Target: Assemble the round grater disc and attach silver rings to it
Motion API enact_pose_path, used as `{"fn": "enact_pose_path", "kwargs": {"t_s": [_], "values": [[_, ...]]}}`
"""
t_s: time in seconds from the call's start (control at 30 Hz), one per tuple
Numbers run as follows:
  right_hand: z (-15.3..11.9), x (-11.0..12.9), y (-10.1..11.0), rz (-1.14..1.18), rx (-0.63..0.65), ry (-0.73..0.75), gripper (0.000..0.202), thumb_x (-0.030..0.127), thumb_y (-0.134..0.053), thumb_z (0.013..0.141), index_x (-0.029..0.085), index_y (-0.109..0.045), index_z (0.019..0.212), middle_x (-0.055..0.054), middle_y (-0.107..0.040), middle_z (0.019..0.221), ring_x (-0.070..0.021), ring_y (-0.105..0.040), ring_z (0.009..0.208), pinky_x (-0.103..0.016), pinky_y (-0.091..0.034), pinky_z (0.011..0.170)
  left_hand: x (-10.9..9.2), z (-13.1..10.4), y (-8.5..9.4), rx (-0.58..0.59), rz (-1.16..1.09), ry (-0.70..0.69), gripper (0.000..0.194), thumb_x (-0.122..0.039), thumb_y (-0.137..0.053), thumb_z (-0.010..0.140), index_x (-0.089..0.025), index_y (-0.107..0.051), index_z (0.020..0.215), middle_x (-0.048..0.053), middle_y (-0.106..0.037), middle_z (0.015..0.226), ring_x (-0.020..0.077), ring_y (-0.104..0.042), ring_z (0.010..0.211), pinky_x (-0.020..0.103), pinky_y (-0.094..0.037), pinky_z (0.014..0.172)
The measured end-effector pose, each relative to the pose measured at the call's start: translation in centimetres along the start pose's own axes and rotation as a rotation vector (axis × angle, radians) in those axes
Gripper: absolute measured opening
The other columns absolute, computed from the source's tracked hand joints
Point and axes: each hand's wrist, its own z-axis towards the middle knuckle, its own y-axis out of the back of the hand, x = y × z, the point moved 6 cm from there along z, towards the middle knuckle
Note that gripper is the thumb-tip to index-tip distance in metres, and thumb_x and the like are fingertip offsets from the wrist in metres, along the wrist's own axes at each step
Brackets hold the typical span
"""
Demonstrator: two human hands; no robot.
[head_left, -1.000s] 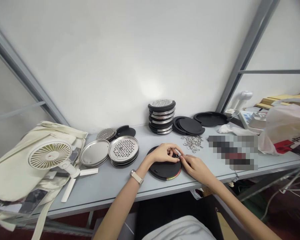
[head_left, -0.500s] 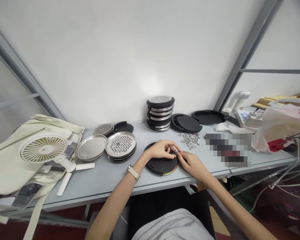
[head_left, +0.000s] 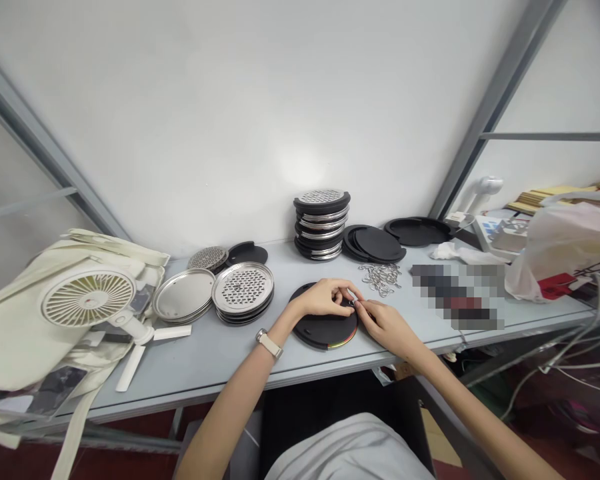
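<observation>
A round black disc (head_left: pixel 325 331), with a red, yellow and green stripe on its near rim, lies flat on the table below my hands. My left hand (head_left: pixel 326 298) curves over its far part, thumb and index finger closed around a small shiny metal piece (head_left: pixel 352 303) at the disc's right edge. From the right, my right hand (head_left: pixel 384 325) pinches at the same piece, fingertips against those of the left. Fingers mostly hide the piece, so its exact shape cannot be told. Beyond the right hand lies a loose pile of silver wire clips (head_left: pixel 381 277).
Metal grater plates (head_left: pixel 243 288) and plain metal discs (head_left: pixel 184 295) are stacked to the left. At the wall stand a tall stack of graters (head_left: pixel 322 223) and black discs (head_left: pixel 379 245). A fan (head_left: pixel 90 298) lies on a cream bag; a plastic bag (head_left: pixel 565 247) sits right.
Both hands stay at the disc's right edge with only slight finger movement. The whole view has shifted a little; the objects on the table keep their places.
</observation>
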Motion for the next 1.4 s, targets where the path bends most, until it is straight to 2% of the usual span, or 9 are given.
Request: {"fn": "enact_pose_path", "kwargs": {"t_s": [0.2,0.47,0.67,1.03,1.23,1.4], "values": [[-0.02,-0.19,0.04,0.000,0.011,-0.010,0.039,0.030,-0.027,0.096,0.020,-0.052,0.069,-0.005,-0.061,0.067,-0.0169,-0.056,0.060,-0.026,-0.037,0.058,0.03,-0.03,0.00,0.004,0.017,0.019,0.039,-0.018,-0.062,0.069,-0.018,-0.062,0.107,0.001,-0.058,0.086,0.0033,-0.044,0.057,0.018,-0.036,0.056],[-0.02,-0.35,-0.24,-0.035,0.010,-0.014,0.042,0.030,-0.024,0.097,0.019,-0.055,0.072,-0.006,-0.063,0.070,-0.0177,-0.058,0.064,-0.027,-0.038,0.061,0.16,0.07,0.04,-0.016,0.025,-0.020,0.033,-0.022,-0.064,0.071,-0.016,-0.063,0.103,0.002,-0.059,0.091,0.0051,-0.045,0.062,0.019,-0.038,0.059],[-0.01,-0.11,-0.06,-0.026,0.013,-0.006,0.040,0.030,-0.024,0.098,0.019,-0.055,0.075,-0.006,-0.064,0.073,-0.0189,-0.060,0.068,-0.028,-0.039,0.064,0.34,0.12,0.37,-0.096,0.047,0.002,0.024,-0.028,-0.051,0.084,-0.015,-0.063,0.101,0.003,-0.061,0.087,0.0076,-0.046,0.066,0.020,-0.038,0.063],[0.03,0.26,0.06,0.033,0.029,0.017,0.038,0.034,-0.025,0.097,0.020,-0.055,0.078,-0.006,-0.065,0.074,-0.0193,-0.060,0.067,-0.027,-0.040,0.062,0.52,0.17,0.23,-0.076,0.016,-0.009,0.019,-0.023,-0.053,0.082,-0.012,-0.064,0.094,0.002,-0.061,0.079,0.0068,-0.043,0.062,0.019,-0.037,0.059],[-0.17,-0.10,0.48,0.156,-0.054,-0.030,0.022,0.035,-0.032,0.094,0.023,-0.044,0.079,0.004,-0.052,0.057,-0.0150,-0.049,0.050,-0.024,-0.036,0.052,0.76,0.18,0.28,-0.090,0.019,0.034,0.019,-0.026,-0.055,0.082,-0.012,-0.064,0.092,0.001,-0.058,0.072,0.0075,-0.044,0.061,0.020,-0.036,0.057],[-0.15,0.08,0.50,0.120,-0.050,0.006,0.025,0.031,-0.031,0.094,0.023,-0.040,0.071,0.003,-0.051,0.058,-0.0146,-0.048,0.052,-0.024,-0.035,0.053,0.90,0.19,0.34,-0.106,0.009,0.034,0.019,-0.026,-0.055,0.081,-0.012,-0.064,0.090,0.001,-0.057,0.073,0.0073,-0.044,0.061,0.019,-0.036,0.057]]}}
